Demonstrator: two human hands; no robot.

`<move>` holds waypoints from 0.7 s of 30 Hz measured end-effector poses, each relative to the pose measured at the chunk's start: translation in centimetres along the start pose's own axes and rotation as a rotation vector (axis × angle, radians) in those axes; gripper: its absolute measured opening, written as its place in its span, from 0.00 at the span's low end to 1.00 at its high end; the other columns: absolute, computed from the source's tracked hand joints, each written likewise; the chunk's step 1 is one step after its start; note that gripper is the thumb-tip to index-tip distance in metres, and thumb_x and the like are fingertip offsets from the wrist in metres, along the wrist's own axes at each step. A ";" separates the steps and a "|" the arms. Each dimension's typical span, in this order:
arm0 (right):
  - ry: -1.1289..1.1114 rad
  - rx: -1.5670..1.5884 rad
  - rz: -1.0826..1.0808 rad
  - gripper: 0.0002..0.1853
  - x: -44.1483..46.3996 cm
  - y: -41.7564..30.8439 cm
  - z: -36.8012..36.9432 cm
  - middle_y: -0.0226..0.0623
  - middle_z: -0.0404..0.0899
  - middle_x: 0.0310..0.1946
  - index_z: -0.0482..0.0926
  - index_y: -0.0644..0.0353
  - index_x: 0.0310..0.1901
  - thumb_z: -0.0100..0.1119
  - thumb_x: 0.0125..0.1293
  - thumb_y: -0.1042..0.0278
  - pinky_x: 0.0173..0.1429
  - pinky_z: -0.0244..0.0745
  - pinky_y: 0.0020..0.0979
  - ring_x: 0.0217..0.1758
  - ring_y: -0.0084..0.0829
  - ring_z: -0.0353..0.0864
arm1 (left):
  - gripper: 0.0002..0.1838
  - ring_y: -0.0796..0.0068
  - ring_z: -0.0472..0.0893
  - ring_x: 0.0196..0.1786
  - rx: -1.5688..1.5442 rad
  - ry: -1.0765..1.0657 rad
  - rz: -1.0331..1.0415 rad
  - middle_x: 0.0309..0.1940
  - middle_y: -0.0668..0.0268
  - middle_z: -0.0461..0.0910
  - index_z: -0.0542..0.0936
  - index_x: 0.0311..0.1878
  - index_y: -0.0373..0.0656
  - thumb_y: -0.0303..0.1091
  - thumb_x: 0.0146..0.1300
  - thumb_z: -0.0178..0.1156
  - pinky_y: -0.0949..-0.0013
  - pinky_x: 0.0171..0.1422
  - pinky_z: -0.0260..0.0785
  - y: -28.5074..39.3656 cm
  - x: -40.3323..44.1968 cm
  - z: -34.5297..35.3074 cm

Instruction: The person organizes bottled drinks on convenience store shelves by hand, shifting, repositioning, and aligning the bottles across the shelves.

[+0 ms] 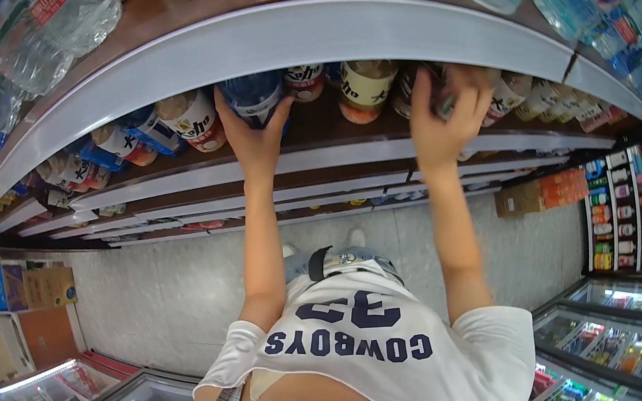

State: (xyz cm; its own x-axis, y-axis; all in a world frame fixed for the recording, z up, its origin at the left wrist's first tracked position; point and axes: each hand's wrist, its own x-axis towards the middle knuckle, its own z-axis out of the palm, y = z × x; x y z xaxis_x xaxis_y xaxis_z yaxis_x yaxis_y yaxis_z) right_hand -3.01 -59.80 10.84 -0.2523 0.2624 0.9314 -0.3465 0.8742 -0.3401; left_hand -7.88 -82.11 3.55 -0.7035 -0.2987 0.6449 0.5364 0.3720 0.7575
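On the shelf under a curved white edge (344, 21), my left hand (254, 139) is wrapped round a blue bottle (257, 99). My right hand (451, 124) reaches into the same shelf, its fingers curled round a blurred bottle (443, 101) whose label cannot be read. Between my hands stand a bottle with a cream label and orange bottom (366, 89) and a bottle with a dark and red label (304, 81). Left of my left hand is a large bottle with a white and red label (190, 117).
Large clear water bottles (70, 13) stand on the shelf above. Cartons (545, 193) sit on the floor at the right, near stocked shelves (637, 202). Glass-door coolers (602, 343) are at the lower right, and boxes (26, 287) at the lower left.
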 end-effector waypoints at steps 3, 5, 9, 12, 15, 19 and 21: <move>-0.206 0.251 0.143 0.24 -3.3 -1.5 -0.3 0.50 0.77 0.52 0.75 0.65 0.54 0.70 0.54 0.75 0.41 0.80 0.30 0.44 0.41 0.82 | 0.58 0.54 0.64 0.71 0.030 0.007 -0.008 0.67 0.44 0.63 0.55 0.72 0.27 0.43 0.46 0.81 0.58 0.75 0.53 -0.6 -0.3 -0.1; -0.326 0.204 0.251 0.30 -5.2 -1.2 0.5 0.54 0.77 0.53 0.70 0.67 0.60 0.70 0.56 0.68 0.47 0.80 0.40 0.47 0.48 0.82 | 0.58 0.55 0.65 0.69 0.050 0.032 0.006 0.67 0.45 0.64 0.56 0.72 0.27 0.45 0.46 0.81 0.59 0.74 0.54 -1.0 -0.4 0.0; -0.406 0.124 0.271 0.35 -6.3 -1.2 2.1 0.53 0.77 0.51 0.68 0.66 0.63 0.73 0.56 0.61 0.49 0.78 0.45 0.49 0.52 0.81 | 0.54 0.58 0.68 0.66 0.017 0.012 -0.023 0.63 0.48 0.68 0.60 0.69 0.29 0.43 0.46 0.81 0.61 0.72 0.56 -0.4 -0.5 -0.5; -0.515 0.157 0.315 0.39 -5.9 -0.8 2.2 0.51 0.77 0.47 0.66 0.65 0.64 0.74 0.54 0.60 0.48 0.79 0.45 0.48 0.52 0.81 | 0.49 0.63 0.72 0.62 -0.055 -0.036 -0.095 0.60 0.52 0.72 0.63 0.67 0.30 0.40 0.47 0.80 0.64 0.69 0.60 -0.8 -0.6 -1.2; -0.530 0.163 0.271 0.44 -6.5 -1.7 3.6 0.53 0.78 0.48 0.65 0.65 0.66 0.76 0.52 0.55 0.51 0.79 0.43 0.50 0.52 0.81 | 0.44 0.67 0.74 0.59 -0.215 -0.141 -0.193 0.58 0.56 0.74 0.66 0.65 0.32 0.36 0.48 0.79 0.67 0.66 0.62 -0.8 -0.6 -1.9; -0.524 0.261 0.218 0.46 -7.0 -2.1 6.7 0.54 0.79 0.47 0.64 0.65 0.66 0.77 0.49 0.55 0.50 0.78 0.43 0.49 0.52 0.81 | 0.39 0.70 0.74 0.58 -0.341 -0.201 -0.228 0.57 0.59 0.74 0.68 0.63 0.33 0.30 0.50 0.78 0.70 0.65 0.62 -0.5 -0.2 -2.5; -0.583 0.305 0.265 0.47 -7.2 -2.6 6.9 0.54 0.79 0.45 0.64 0.63 0.68 0.77 0.48 0.56 0.48 0.77 0.43 0.46 0.52 0.81 | 0.37 0.71 0.74 0.58 -0.369 -0.205 -0.227 0.57 0.60 0.74 0.68 0.62 0.34 0.28 0.50 0.77 0.71 0.66 0.61 -0.4 -0.1 -2.7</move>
State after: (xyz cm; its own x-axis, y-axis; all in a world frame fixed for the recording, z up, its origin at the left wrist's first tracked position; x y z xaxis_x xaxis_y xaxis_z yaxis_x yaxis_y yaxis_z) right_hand -6.54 -66.79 4.11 -0.7761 0.1151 0.6201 -0.4222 0.6355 -0.6464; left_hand -6.77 -84.64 3.44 -0.8795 -0.1432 0.4538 0.4622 -0.0303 0.8863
